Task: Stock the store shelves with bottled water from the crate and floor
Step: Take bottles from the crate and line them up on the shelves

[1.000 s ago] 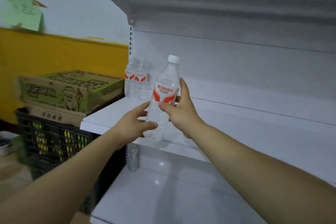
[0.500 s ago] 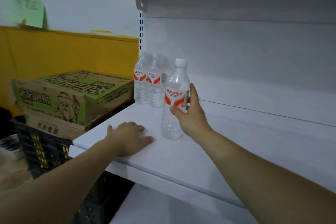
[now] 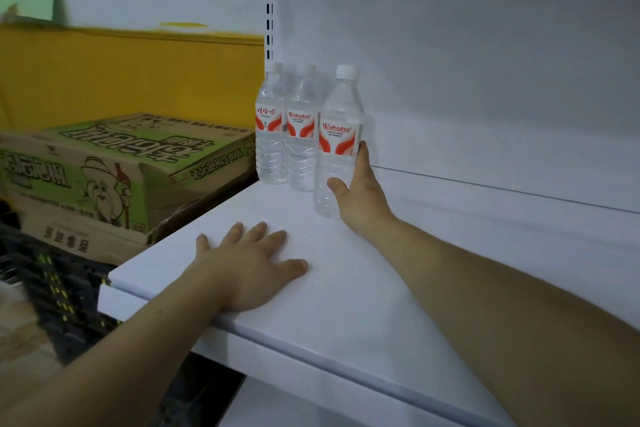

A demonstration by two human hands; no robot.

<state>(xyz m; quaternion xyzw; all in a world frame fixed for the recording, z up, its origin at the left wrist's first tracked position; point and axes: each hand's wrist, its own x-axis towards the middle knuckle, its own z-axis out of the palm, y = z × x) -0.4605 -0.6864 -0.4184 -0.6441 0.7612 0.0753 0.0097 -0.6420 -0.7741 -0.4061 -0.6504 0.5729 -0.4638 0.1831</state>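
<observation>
While the right hand (image 3: pixel 360 198) grips the lower body of the Wahaha water bottle (image 3: pixel 337 149), thumb in front and fingers behind, the bottle stands upright on the shelf (image 3: pixel 346 305) near its back-left corner, just beside two stocked bottles (image 3: pixel 301 139). Left hand (image 3: pixel 249 267) lies flat, fingers spread, near the shelf's front-left corner, holding nothing. Risks: shoving it left could knock the neighbours off the shelf's open left edge onto the cardboard box (image 3: pixel 121 163). A fast pull-away could drag the light bottle and tip it forward.
</observation>
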